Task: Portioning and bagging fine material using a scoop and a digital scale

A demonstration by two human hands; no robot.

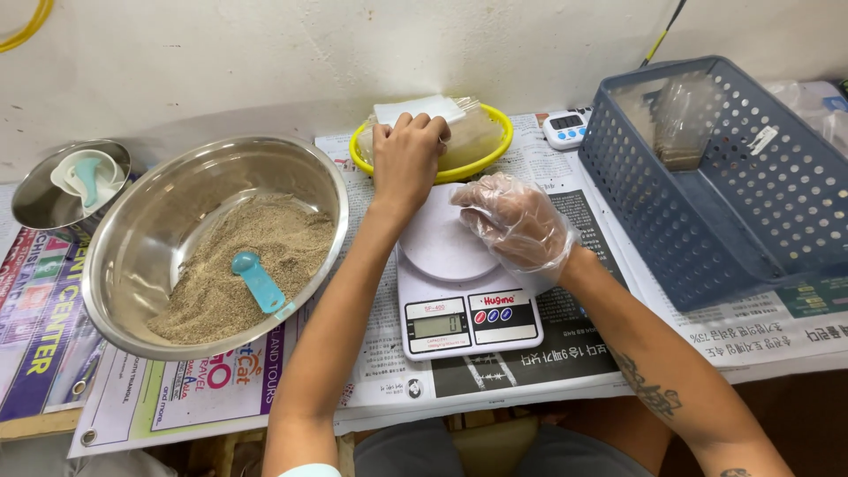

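step: fetching a small clear bag | left hand bare, fingers curled onto bag stack in yellow dish | right hand gloved, loosely open, empty, above scale | next move needs separating one bag

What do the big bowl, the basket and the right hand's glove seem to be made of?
Big bowl: likely stainless steel, with a brushed silver sheen and soft reflections. Basket: grey-blue moulded plastic, matte, with rows of punched holes. Glove on the right hand: thin clear plastic film, crinkled and glossy.
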